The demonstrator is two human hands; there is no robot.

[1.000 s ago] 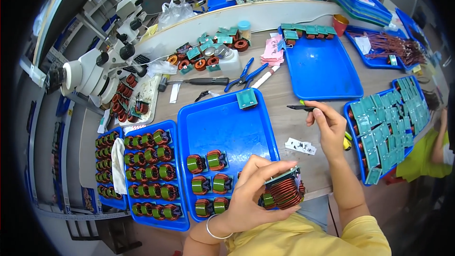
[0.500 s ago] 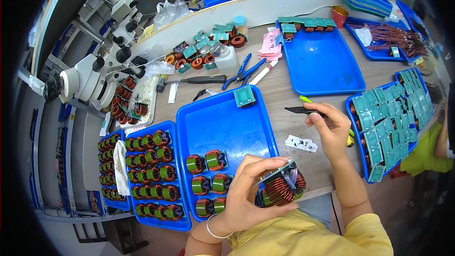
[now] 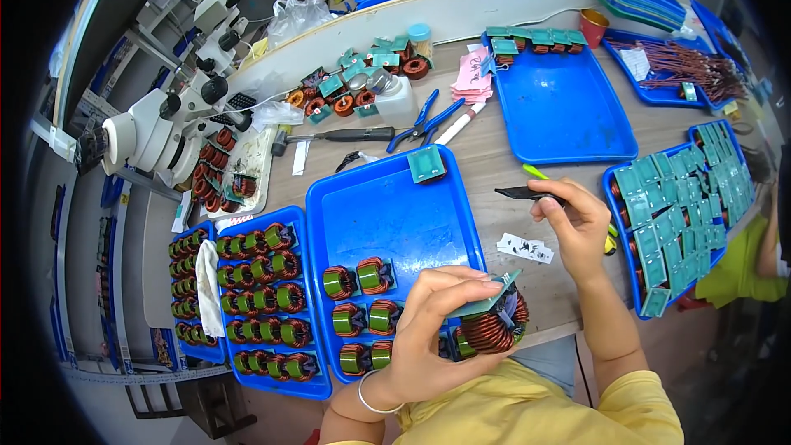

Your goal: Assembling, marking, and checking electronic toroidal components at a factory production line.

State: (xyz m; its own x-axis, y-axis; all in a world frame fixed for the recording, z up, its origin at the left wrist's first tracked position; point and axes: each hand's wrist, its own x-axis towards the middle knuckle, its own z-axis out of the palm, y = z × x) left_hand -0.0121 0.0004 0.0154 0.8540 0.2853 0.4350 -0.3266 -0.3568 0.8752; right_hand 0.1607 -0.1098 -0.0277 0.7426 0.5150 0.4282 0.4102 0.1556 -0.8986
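Note:
My left hand (image 3: 432, 325) grips a wire-wound toroidal coil (image 3: 486, 331) by its green circuit board (image 3: 486, 301), fingers on the board and thumb beneath the coil. The board is tilted, and purple-grey leads show in the coil's centre. My right hand (image 3: 573, 218) pinches black pointed tweezers (image 3: 527, 193), their tip toward the left, apart from the coil. Below that hand a white paper slip (image 3: 525, 248) with black bits lies on the table. Close to my left hand is a blue tray (image 3: 387, 222) with several green-banded coils (image 3: 375, 274) and one board-up coil (image 3: 426, 165).
Two more trays of coils stand left, a white cloth (image 3: 208, 288) between them. Blue-handled pliers (image 3: 424, 124), a hammer (image 3: 338, 136) and a bottle (image 3: 397, 101) lie beyond. Microscopes (image 3: 156, 128) rise at left. At right, a tray (image 3: 630, 297) is packed with boards.
My left hand has turned the coil so that the board's flat green face shows more. The right hand and tweezers are almost where they were.

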